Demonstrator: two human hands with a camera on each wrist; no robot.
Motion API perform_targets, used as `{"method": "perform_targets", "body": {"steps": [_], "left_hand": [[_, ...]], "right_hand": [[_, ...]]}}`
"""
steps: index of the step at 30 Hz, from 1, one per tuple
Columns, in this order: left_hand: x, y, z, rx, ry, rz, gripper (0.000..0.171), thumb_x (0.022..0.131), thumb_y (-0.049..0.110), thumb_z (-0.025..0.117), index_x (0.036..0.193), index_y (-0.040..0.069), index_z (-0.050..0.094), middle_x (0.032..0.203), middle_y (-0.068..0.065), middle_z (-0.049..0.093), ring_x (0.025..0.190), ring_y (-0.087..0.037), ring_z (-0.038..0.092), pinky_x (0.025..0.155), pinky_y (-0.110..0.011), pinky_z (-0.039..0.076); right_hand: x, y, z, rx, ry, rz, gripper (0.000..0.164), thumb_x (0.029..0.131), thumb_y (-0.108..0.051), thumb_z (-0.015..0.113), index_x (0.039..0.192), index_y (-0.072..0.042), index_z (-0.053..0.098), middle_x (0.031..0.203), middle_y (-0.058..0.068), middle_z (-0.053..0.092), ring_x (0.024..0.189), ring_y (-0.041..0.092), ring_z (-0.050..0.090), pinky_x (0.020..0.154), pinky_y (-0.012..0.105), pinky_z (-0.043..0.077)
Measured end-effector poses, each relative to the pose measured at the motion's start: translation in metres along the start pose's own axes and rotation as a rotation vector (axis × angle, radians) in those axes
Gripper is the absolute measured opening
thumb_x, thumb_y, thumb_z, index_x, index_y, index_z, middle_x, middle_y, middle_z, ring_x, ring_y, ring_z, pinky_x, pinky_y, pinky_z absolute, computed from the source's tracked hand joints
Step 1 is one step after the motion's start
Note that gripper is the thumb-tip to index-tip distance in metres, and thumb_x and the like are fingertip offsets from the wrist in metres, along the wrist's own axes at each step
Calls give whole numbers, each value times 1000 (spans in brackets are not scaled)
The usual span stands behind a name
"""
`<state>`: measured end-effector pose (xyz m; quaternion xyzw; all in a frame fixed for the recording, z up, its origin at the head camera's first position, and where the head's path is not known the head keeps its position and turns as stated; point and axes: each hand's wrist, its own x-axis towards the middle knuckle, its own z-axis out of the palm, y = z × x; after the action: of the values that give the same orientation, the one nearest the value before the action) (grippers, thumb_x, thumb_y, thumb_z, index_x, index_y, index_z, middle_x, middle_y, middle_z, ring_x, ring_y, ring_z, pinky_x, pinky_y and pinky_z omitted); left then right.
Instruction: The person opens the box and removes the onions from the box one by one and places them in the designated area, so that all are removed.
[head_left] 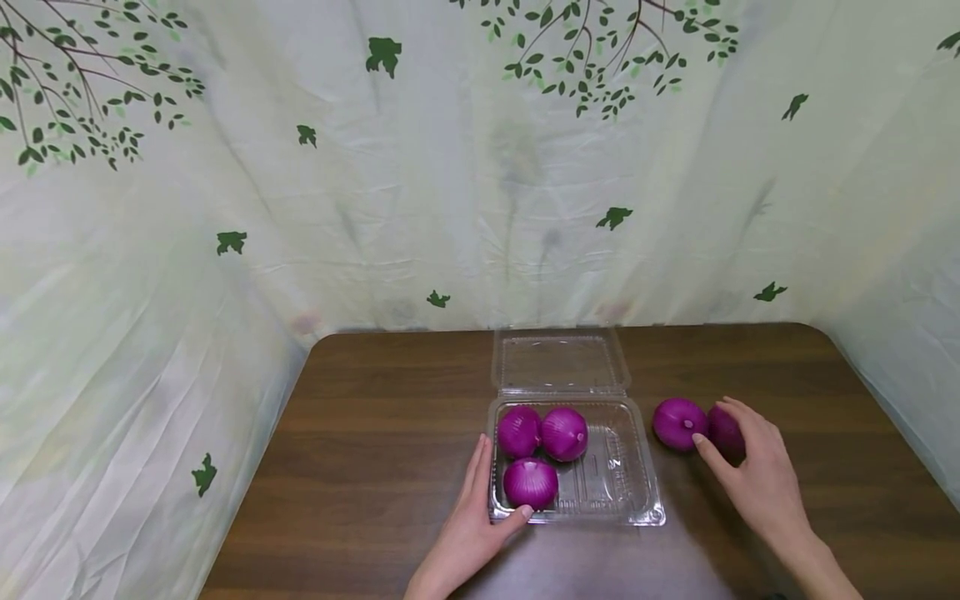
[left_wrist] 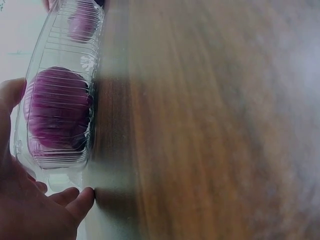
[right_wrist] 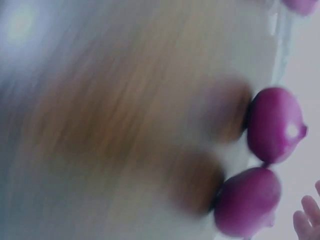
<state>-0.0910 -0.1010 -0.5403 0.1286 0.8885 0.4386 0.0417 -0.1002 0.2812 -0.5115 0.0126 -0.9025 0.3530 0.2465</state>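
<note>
— What colour are the onions?
— Magenta-purple with fine pale stripes: three in the clear plastic clamshell box [head_left: 628, 467], two loose ones [head_left: 678, 423] on the table.
— And the table [head_left: 390, 433]?
— Dark brown wood grain.
— The backdrop?
— A pale cream cloth [head_left: 420, 183] printed with green leaves and thin brown branches.

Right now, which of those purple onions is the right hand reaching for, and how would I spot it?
Start at the clear plastic box in the middle of the brown table, then look to its right, where two purple onions lie loose side by side. It is the onion farther from the box, half hidden under the right hand; its neighbour lies fully uncovered.
</note>
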Motion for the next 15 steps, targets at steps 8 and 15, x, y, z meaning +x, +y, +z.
{"method": "perform_targets", "body": {"steps": [8, 15], "left_hand": [[0, 0, 0, -1, -4, -13, 105, 84, 55, 71, 160, 25, 5, 165, 0, 5, 146, -27, 19, 109, -55, 30], [0, 0, 1, -5, 0, -6, 106, 84, 55, 71, 160, 23, 5, 165, 0, 5, 146, -26, 18, 111, -53, 28]], "right_hand": [[-4, -28, 24, 61, 26, -151, 60, 74, -13, 85, 128, -4, 62, 132, 14, 59, 123, 35, 48, 106, 14, 23], [-8, -46, 45, 105, -38, -199, 60, 76, -13, 84, 131, -6, 60, 134, 12, 57, 124, 30, 48, 112, 23, 25]]}}
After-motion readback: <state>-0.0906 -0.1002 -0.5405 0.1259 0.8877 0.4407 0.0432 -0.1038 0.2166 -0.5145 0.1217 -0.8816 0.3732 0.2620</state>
